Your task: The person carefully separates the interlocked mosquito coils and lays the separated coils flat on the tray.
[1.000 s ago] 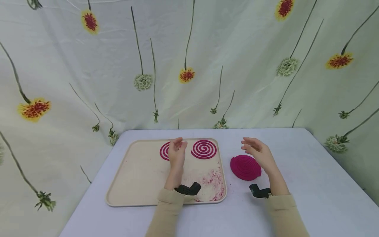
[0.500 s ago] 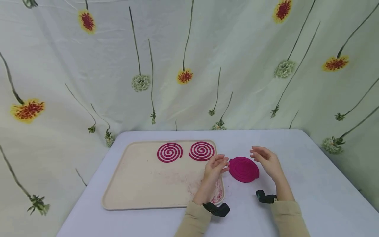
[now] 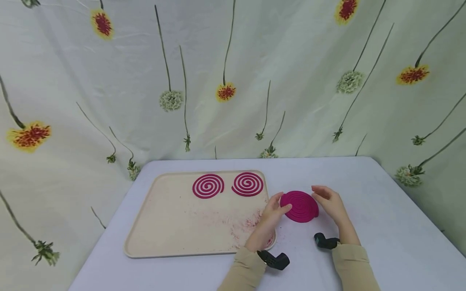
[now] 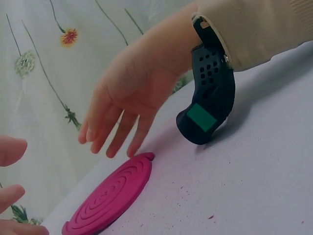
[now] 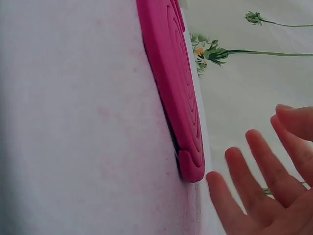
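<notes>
A tightly wound magenta mosquito coil (image 3: 302, 208) lies flat on the white table, right of the tray. At its left edge is my left hand (image 3: 272, 212), its thumb overlapping the rim in the head view. In the left wrist view, the left fingers (image 4: 11, 193) appear apart from the coil. My right hand (image 3: 332, 204) hovers by the coil's right side with loosely bent fingers, holding nothing. The right wrist view shows those fingers (image 5: 264, 161) spread beside the coil's end. Two separated magenta spirals (image 3: 208, 186) lie at the back of a beige tray (image 3: 164, 226).
Magenta crumbs and smears mark the tray's right part (image 3: 238, 232), and a few specks dot the white table (image 3: 382, 226). A flower-printed cloth (image 3: 309, 81) hangs behind the table. Each wrist wears a black camera mount (image 3: 274, 260).
My left hand has moved right, from over the tray to the wound coil's left edge. My right hand has shifted slightly right and down. The tray's left spiral is now uncovered.
</notes>
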